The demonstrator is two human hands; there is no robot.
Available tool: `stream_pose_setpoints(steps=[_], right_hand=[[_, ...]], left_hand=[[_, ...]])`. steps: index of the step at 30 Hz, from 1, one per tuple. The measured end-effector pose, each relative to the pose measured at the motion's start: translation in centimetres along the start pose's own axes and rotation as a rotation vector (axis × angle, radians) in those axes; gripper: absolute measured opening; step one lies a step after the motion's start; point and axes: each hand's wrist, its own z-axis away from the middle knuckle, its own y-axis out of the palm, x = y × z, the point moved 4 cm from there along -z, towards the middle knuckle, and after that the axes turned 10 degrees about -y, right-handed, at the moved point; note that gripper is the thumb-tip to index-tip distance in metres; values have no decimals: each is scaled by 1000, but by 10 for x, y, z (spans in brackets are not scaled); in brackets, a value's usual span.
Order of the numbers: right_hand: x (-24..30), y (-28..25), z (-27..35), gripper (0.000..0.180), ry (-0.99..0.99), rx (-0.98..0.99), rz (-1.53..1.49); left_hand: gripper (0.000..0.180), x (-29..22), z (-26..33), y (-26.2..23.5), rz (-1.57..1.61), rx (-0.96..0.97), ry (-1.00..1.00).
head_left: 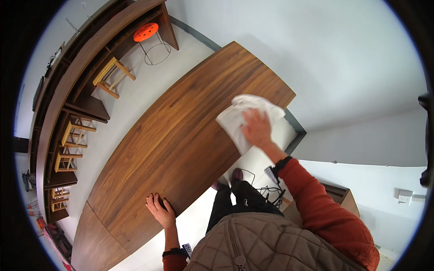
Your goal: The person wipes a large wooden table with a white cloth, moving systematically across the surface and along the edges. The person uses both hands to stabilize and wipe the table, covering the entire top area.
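A long brown wooden table [181, 122] runs slantwise in front of me. Near its far right end, my right hand [257, 128] presses down on a white cloth [246, 106], holding it against the tabletop. The cloth is bunched along its far side, and one part hangs over the near edge; motion smears it slightly. My left hand [161, 211] rests on the table by the near edge, fingers apart, with nothing in it.
A white wall [325, 67] stands beyond the table's right end. Across the floor are a long wooden counter [68, 81], several wooden stools [106, 74] and an orange round stool [146, 32]. Black cables [271, 192] lie near my feet beside a wooden cabinet [348, 203].
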Motion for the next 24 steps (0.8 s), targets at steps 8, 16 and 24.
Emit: stream_pose_setpoints(steps=[8,16,24], right_hand=[[-139,17,-111,61,374,53,172],[-85,29,-107,42,-54,-110,21],[-71,-38,-84,48,-109,-67,-340]], left_hand=[[39,6,4,2,-16,16,-25],[37,2,-4,-5,43,82,-50],[28,-148,-65,13,305,178,24]])
